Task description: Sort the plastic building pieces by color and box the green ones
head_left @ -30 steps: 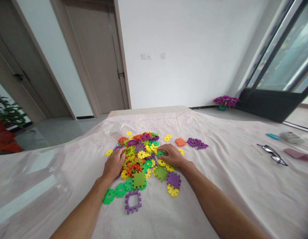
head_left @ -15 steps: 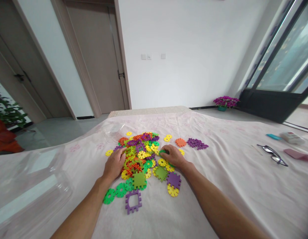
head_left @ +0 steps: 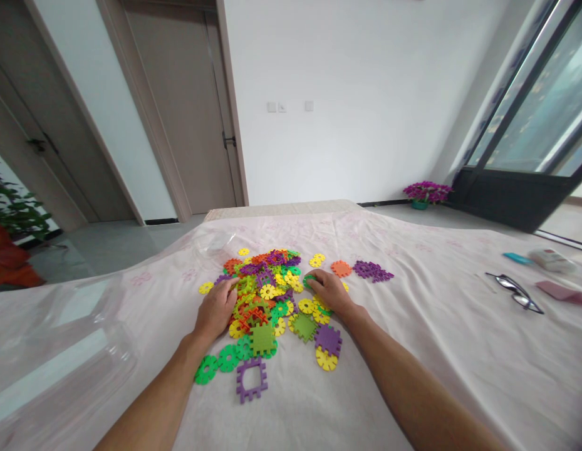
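Loosely piled notched pieces: green, yellow, orange, purple; round, square.

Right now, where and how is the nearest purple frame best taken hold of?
Probably pinch the purple frame by its near bar, coming from the near side: its open middle leaves fingertip room, and the green square sits beyond its far edge.

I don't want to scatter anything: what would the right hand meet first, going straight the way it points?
The right hand, past the green piece it seems to pinch, would probably first meet a yellow piece, though depth is unclear.
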The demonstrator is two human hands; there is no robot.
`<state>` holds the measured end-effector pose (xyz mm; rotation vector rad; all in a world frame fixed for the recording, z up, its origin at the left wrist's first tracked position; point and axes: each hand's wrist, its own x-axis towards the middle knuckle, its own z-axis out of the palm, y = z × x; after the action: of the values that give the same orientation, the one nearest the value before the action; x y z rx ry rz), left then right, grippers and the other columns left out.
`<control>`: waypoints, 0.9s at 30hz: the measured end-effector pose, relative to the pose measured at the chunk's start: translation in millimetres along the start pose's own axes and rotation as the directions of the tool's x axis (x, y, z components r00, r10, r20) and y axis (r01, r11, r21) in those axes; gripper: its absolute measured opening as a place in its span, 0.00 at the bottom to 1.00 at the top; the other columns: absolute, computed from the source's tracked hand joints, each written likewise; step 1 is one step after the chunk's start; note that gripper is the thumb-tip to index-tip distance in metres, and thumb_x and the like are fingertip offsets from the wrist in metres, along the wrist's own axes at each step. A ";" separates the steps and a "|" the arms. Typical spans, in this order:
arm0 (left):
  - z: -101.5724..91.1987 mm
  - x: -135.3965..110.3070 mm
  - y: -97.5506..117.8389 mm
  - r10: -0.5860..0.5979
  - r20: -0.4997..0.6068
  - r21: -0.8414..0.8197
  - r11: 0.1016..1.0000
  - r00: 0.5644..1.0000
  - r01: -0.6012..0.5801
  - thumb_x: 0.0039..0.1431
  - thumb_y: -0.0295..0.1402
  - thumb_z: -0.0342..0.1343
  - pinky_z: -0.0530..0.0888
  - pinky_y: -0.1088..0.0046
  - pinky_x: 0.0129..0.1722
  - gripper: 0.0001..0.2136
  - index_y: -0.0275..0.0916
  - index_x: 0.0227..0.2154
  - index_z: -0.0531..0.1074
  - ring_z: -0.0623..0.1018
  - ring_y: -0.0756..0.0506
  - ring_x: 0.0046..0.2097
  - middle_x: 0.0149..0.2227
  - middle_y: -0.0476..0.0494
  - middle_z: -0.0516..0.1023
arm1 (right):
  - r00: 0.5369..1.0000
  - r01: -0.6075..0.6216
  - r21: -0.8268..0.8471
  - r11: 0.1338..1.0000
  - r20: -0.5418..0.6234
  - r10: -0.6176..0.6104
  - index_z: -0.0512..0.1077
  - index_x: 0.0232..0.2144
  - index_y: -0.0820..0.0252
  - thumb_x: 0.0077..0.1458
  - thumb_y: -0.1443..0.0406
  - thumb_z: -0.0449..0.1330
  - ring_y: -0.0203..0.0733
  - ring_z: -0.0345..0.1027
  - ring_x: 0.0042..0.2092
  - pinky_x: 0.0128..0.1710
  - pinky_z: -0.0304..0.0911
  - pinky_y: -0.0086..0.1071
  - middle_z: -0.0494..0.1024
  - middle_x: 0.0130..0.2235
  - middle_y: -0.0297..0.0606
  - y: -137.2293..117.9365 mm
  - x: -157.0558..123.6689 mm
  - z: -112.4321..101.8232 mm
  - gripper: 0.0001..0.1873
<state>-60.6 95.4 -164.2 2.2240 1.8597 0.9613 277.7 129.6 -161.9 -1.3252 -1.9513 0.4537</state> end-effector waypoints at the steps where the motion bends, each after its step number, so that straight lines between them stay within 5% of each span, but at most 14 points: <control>1: 0.2 0.0 -0.1 0.003 0.002 0.003 1.000 1.000 -0.003 0.65 0.34 0.42 0.67 0.61 0.59 0.19 0.40 0.54 0.70 0.72 0.43 0.56 0.55 0.41 0.75 | 1.000 -0.001 0.003 1.000 -0.007 0.001 0.76 0.38 0.57 0.57 0.62 0.56 0.41 0.72 0.36 0.37 0.62 0.31 0.80 0.34 0.34 1.1 0.3 0.4 0.11; 15: -0.3 -0.1 0.8 -0.010 0.000 -0.013 1.000 1.000 0.010 0.65 0.35 0.43 0.67 0.62 0.59 0.19 0.40 0.54 0.70 0.73 0.44 0.56 0.55 0.42 0.75 | 0.999 0.053 -0.066 0.996 -0.008 -0.054 0.78 0.39 0.57 0.55 0.66 0.57 0.47 0.73 0.44 0.47 0.65 0.36 0.81 0.42 0.40 1.8 1.9 0.9 0.12; 27: -1.0 -0.9 1.6 -0.019 0.013 0.000 1.000 1.000 0.019 0.65 0.35 0.42 0.67 0.62 0.59 0.20 0.39 0.55 0.70 0.72 0.43 0.57 0.55 0.41 0.75 | 0.998 0.068 -0.073 0.995 0.016 -0.067 0.78 0.37 0.58 0.55 0.66 0.55 0.44 0.71 0.42 0.44 0.64 0.33 0.80 0.39 0.39 0.8 2.7 0.7 0.12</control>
<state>-59.9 93.8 -163.1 2.2034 1.8719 0.9414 277.1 132.4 -162.0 -1.3000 -2.0347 0.3619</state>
